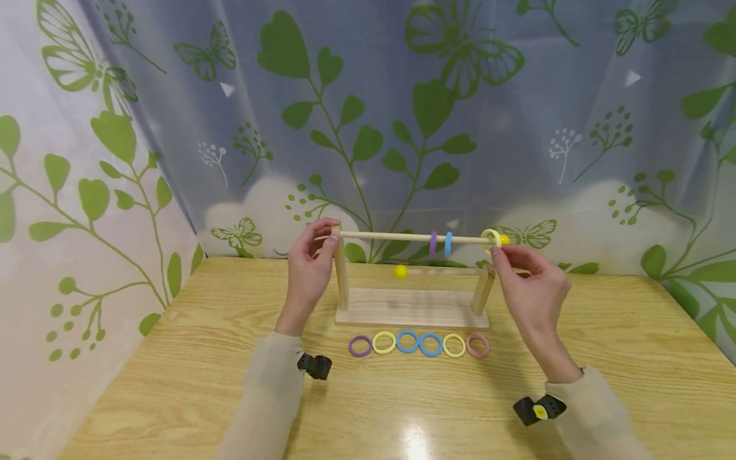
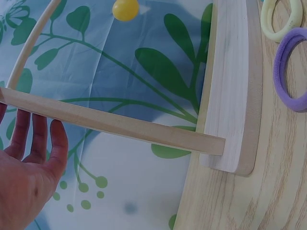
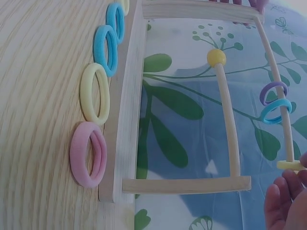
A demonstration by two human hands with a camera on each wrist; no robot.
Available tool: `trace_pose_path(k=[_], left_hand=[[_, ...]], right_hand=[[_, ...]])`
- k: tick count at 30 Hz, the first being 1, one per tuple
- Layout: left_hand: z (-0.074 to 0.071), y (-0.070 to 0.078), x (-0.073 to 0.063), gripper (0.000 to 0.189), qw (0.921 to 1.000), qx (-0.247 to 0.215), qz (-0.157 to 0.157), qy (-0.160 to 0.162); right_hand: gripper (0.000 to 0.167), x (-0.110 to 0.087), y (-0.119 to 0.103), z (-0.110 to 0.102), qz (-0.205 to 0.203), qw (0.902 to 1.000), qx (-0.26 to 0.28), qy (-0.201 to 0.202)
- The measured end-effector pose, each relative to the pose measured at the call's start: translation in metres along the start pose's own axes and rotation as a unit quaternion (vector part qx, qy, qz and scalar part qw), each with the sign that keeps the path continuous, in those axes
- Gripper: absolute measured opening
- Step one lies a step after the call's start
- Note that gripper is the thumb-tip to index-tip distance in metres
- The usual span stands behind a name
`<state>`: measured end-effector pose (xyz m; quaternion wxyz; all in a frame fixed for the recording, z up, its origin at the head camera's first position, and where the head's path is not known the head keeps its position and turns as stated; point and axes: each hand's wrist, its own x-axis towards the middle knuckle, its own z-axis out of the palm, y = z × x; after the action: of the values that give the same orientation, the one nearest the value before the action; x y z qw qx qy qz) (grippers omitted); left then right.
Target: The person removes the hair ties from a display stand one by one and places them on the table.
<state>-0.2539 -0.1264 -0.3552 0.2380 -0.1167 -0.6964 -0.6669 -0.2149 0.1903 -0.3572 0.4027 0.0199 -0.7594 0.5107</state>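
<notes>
By the end of the stick [image 1: 391,236], my right hand [image 1: 531,279] pinches a yellow ring [image 3: 289,165]; my left hand [image 1: 310,263] grips the post [image 1: 342,275], probably to keep it steady.

You have nine rings in all. Six lie on the one table [image 1: 190,383]: one purple ring [image 1: 360,356], two yellow rings [image 1: 384,353], two blue rings [image 1: 407,352] and one pink ring [image 1: 478,356]. Two more, one purple [image 1: 434,244] and one blue [image 1: 448,244], are on the upper rod [image 1: 397,236], and your right hand [image 1: 535,287] pinches one yellow [image 1: 486,232]. By colour, you count three yellow, three blue, two purple and one pink. Your stand has one base [image 1: 411,308], two posts [image 1: 342,275], two rods and two balls [image 1: 400,272]. You wear two wrist cameras [image 1: 315,366], one per arm.
</notes>
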Motion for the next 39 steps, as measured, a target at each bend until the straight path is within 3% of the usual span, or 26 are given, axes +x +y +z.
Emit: trace_pose_path(k=[39], left_hand=[[0.0,-0.001,0.001,0.023,1.0,0.001,-0.001,-0.001]], right_hand=[[0.016,0.001,0.011,-0.014,-0.005,0.9993,-0.026,0.028]])
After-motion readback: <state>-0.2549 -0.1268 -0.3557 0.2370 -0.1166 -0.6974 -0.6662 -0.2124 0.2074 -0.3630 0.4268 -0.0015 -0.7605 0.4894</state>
